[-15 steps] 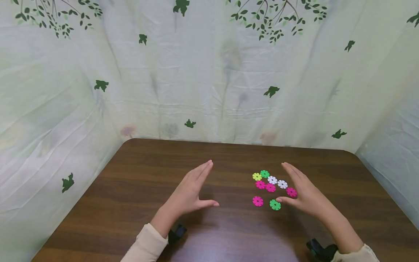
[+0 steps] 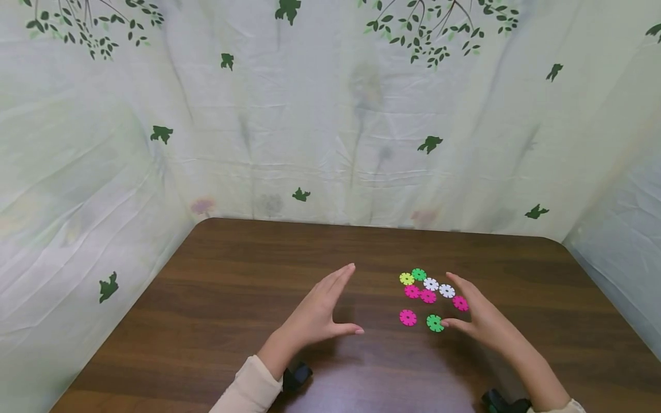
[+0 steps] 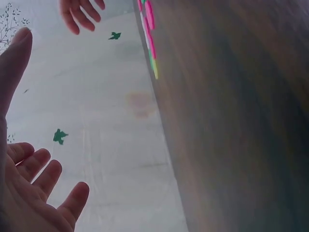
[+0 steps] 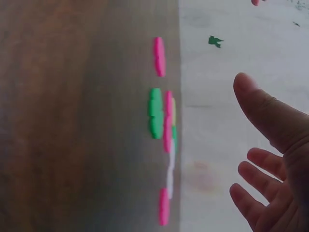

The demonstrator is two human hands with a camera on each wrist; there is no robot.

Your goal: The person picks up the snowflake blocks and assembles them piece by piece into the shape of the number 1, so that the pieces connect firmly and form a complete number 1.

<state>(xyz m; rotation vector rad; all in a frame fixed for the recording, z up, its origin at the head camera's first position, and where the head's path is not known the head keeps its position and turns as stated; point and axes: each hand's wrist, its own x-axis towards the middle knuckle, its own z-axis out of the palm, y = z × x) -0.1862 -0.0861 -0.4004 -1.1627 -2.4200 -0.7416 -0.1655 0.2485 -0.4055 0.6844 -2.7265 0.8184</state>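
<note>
Several notched plastic discs lie flat on the brown table, right of its middle: a yellow disc (image 2: 407, 279), a far green disc (image 2: 419, 275), a white disc (image 2: 447, 291), a near pink disc (image 2: 408, 318) and a near green disc (image 2: 435, 323) among them. My right hand (image 2: 485, 321) hovers beside them on the right, thumb and fingers spread apart, holding nothing; its thumb tip overlaps the near green disc's edge in the head view. To the left of the discs, my left hand (image 2: 315, 315) is held above the table, fingers extended, thumb apart, nothing in it.
The wooden table (image 2: 206, 298) has rounded far corners. Behind it and along both sides hangs a pale curtain (image 2: 330, 115) printed with leaves and birds. A black wrist device (image 2: 298, 377) is on the left wrist, and another (image 2: 503, 401) on the right.
My left hand has moved right, closer to the discs. My right hand has shifted slightly nearer to me. The discs lie as before.
</note>
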